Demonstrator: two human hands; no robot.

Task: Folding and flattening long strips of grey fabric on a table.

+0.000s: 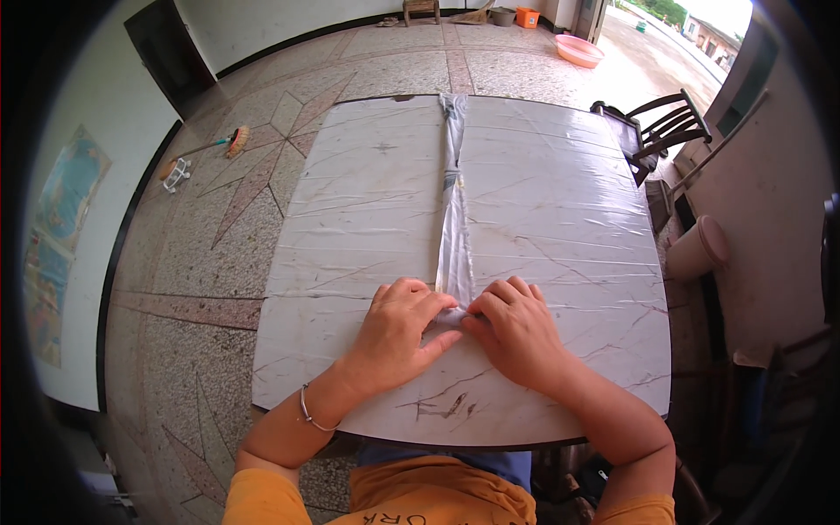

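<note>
Speckled floor point(232, 284) spreads left of the white table point(551, 219). Along this table's middle lies a gathered cloth strip point(453, 236); left hand point(400, 331) and right hand point(518, 332), half-curled, pinch its near end. Uneven pulling could perhaps skew or loosen it.

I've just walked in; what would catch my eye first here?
Probably the long pale strip, twisted and running down the middle of the marbled table, with the left hand and right hand at its near end. Next might come the pink basin on the floor at upper right, beside the bright doorway.
</note>
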